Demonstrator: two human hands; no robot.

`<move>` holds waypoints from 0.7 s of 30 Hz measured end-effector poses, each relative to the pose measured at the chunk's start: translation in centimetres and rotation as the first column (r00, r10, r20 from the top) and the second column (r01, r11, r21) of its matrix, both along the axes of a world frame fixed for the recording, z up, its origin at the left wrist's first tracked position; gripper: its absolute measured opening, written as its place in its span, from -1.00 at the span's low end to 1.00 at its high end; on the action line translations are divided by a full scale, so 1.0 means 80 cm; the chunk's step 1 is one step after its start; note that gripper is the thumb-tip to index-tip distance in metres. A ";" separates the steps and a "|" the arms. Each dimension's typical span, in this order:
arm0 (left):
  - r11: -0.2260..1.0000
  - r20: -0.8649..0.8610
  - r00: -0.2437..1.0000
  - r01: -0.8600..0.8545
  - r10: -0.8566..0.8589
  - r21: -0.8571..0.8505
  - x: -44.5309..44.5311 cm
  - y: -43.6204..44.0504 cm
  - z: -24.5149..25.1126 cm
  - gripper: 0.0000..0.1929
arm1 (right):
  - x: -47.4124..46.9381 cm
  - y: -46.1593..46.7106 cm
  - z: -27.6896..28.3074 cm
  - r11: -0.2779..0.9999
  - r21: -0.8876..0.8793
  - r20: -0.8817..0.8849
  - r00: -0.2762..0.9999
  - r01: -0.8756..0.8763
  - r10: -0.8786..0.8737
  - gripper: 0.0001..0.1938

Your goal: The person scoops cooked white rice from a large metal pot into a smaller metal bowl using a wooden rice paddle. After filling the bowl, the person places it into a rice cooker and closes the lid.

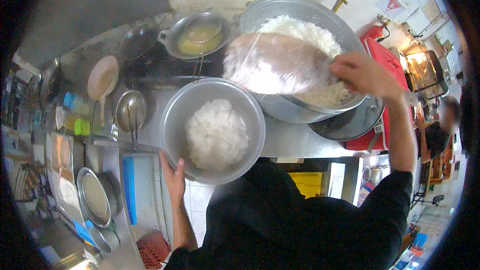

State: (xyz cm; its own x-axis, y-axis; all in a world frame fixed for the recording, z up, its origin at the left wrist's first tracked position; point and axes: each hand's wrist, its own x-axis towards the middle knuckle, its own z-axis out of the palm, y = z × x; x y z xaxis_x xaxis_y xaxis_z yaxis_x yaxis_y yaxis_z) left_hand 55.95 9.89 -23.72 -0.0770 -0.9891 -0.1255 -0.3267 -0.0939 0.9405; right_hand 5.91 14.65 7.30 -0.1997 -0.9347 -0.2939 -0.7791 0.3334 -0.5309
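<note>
A wide metal bowl with a mound of cooked white rice is held at its near left rim by my left hand. Behind it to the right stands a large metal pot, holding more white rice. A sheet of clear plastic film lies partly over that pot's mouth, blurred and shining. My right hand grips the film's right end above the pot's rim, fingers bent together. Some rice shows below the film, near that hand.
Left of the large pot, a pan of yellowish liquid with a strainer sits on the stove. A dark round lid lies beneath the pot's right side, beside a red cooler box. Pans and containers stand at left. A person is at far right.
</note>
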 end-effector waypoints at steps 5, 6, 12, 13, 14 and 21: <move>0.945 0.169 0.930 0.316 -0.327 0.087 0.040 -0.003 0.023 0.33 | -0.137 -0.001 0.031 0.966 0.245 -0.553 0.830 0.085 0.067 -0.66; 0.929 0.228 0.900 0.355 -0.370 0.105 0.045 -0.004 0.027 0.52 | -0.160 -0.004 0.021 0.978 0.170 -0.690 0.723 0.117 0.034 -0.66; 0.902 0.343 0.835 0.382 -0.430 0.201 0.038 -0.017 0.039 0.68 | -0.214 -0.061 -0.083 0.872 0.448 -0.633 0.620 -0.196 0.464 -0.57; 0.901 0.387 0.814 0.399 -0.433 0.170 0.037 -0.018 0.041 0.68 | -0.209 -0.075 -0.104 0.875 0.411 -0.626 0.618 -0.257 0.475 -0.58; 0.893 0.370 0.814 0.396 -0.449 0.212 0.037 -0.019 0.044 0.68 | -0.203 -0.091 -0.122 0.855 0.420 -0.609 0.605 -0.303 0.513 -0.58; 0.915 0.335 0.861 0.302 -0.382 0.266 0.033 -0.012 0.049 0.65 | -0.170 -0.181 -0.192 0.876 0.354 -0.557 0.678 -0.328 0.479 -0.51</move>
State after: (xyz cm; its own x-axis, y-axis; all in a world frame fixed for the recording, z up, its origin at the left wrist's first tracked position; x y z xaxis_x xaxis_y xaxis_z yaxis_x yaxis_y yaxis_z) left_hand 58.59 8.90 -19.83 -0.3139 -0.8599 -0.4025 -0.6940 -0.0815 0.7153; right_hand -7.73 0.18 -8.06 -0.0222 -0.8973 -0.4408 -0.9868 -0.0510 0.1534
